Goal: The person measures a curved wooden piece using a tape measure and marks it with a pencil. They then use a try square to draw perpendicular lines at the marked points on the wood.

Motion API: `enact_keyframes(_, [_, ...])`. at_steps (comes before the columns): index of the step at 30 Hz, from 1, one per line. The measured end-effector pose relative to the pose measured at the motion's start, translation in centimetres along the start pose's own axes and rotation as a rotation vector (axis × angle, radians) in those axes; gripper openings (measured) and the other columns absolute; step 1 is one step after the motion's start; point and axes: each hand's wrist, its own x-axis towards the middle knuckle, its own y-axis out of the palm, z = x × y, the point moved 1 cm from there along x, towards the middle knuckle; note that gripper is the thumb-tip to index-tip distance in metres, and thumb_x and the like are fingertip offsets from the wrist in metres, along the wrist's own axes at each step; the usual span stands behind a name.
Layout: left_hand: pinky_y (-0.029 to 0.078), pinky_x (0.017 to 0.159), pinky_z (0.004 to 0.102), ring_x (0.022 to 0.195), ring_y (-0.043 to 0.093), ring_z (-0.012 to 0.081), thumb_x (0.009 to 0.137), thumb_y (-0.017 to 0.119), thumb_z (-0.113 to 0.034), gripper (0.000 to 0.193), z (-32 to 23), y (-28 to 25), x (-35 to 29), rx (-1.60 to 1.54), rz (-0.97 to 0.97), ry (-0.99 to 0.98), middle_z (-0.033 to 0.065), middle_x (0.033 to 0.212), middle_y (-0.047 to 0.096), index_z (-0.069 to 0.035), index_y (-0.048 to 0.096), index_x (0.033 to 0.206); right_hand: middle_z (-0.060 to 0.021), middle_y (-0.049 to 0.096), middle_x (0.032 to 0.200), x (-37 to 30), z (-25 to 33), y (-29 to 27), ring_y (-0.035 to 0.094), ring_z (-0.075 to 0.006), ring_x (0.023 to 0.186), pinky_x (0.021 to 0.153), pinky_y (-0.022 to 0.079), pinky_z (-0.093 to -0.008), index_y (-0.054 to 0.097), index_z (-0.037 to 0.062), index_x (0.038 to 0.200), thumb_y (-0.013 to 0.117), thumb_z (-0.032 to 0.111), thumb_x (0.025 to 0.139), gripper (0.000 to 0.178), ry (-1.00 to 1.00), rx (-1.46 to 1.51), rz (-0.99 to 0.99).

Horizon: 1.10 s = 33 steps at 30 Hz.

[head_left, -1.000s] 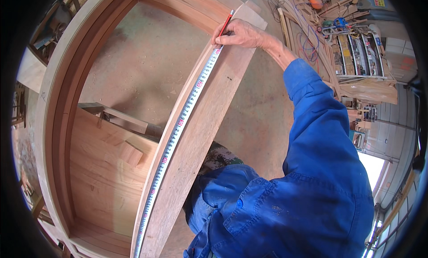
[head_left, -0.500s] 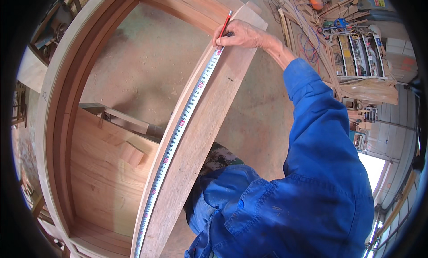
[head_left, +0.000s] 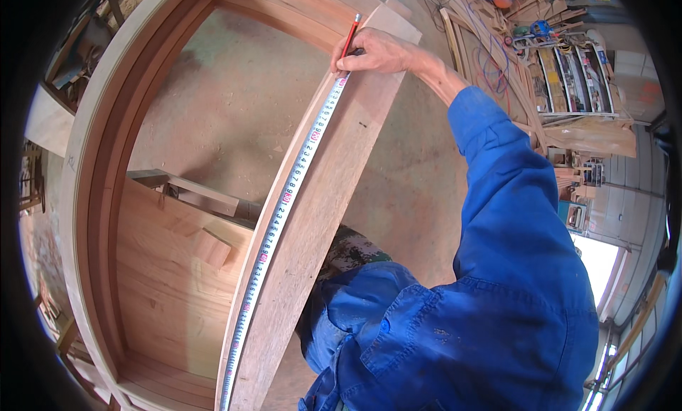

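My right hand (head_left: 369, 52) is closed around a red pencil (head_left: 351, 36), its capped end pointing up. The fingers press on the upper end of a white tape measure (head_left: 292, 180) and cover that end. The tape lies stretched along the inner edge of a long wooden rail (head_left: 323, 205), running down to the lower edge of the picture. This rail is the near side of a large wooden frame (head_left: 89, 198) with a stepped, grooved inner edge. My left hand is out of view.
Inside the frame's lower part is a wooden panel (head_left: 167, 269) with a small wood block (head_left: 212, 247) on it. Loose timber strips (head_left: 458, 49) and cables (head_left: 495, 70) lie at the far right, near a rack of tools (head_left: 575, 80).
The view has shifted a little, and my right hand appears slightly further left and up. The pencil stays in it, and the tape still lies along the rail.
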Motion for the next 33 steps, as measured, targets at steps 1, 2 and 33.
enact_keyframes(1, [0.037, 0.059, 0.0396, 0.067, 0.046, 0.0161, 0.091, 0.076, -0.043, 0.047, 0.1, 0.1, 0.0, -0.002, 0.0, 0.001, 0.0017, 0.067, 0.058, 0.002, 0.072, 0.079, -0.0058, 0.076, 0.097, 0.0, 0.0, 0.0, 0.07, -0.0162, 0.096, 0.096, 0.052, -0.0335, 0.074, 0.0012, 0.101, 0.062, 0.022, 0.098, 0.025, 0.001, -0.002, 0.004])
enact_keyframes(2, [0.037, 0.059, 0.0397, 0.067, 0.046, 0.016, 0.091, 0.076, -0.043, 0.047, 0.1, 0.1, 0.1, -0.004, -0.001, 0.002, 0.0017, 0.067, 0.058, 0.002, 0.072, 0.079, -0.0055, 0.076, 0.096, 0.0, 0.1, -0.1, 0.07, -0.0161, 0.096, 0.096, 0.052, -0.0335, 0.074, 0.0013, 0.101, 0.062, 0.022, 0.098, 0.025, 0.002, -0.005, 0.009])
enact_keyframes(33, [0.033, 0.056, 0.0379, 0.064, 0.043, 0.0144, 0.093, 0.075, -0.044, 0.051, 0.2, -0.8, 0.3, 0.04, -0.015, 0.054, 0.0, 0.065, 0.055, -0.001, 0.063, 0.069, -0.0066, 0.077, 0.096, -0.1, 0.1, -1.1, 0.071, -0.0157, 0.092, 0.091, 0.054, -0.0316, 0.076, 0.0015, 0.105, 0.062, 0.022, 0.099, 0.025, -0.029, 0.041, -0.093])
